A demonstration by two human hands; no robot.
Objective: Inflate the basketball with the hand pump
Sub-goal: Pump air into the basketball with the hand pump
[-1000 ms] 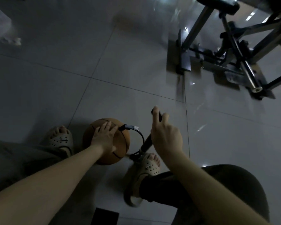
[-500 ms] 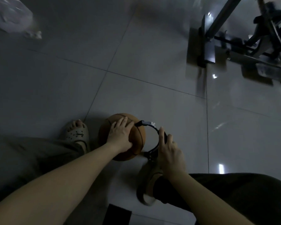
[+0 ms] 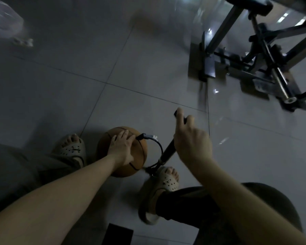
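An orange basketball [image 3: 140, 149] rests on the tiled floor between my two sandalled feet. My left hand [image 3: 121, 147] lies flat on top of it, fingers spread, pressing it down. A black hose [image 3: 159, 147] curves from a connector at the ball's top to the base of a black hand pump [image 3: 168, 151]. The pump base sits by my right foot [image 3: 166, 179]. My right hand [image 3: 191, 140] is closed around the pump's handle, raised high with the shaft drawn out.
A metal exercise frame [image 3: 254, 55] with bars and a flat foot stands at the upper right. A clear plastic bag [image 3: 5, 23] lies at the upper left. A dark flat object [image 3: 118, 234] lies near the bottom edge.
My right hand pushed the pump handle down half a second ago and has now pulled it back up. My left hand has stayed on the ball.
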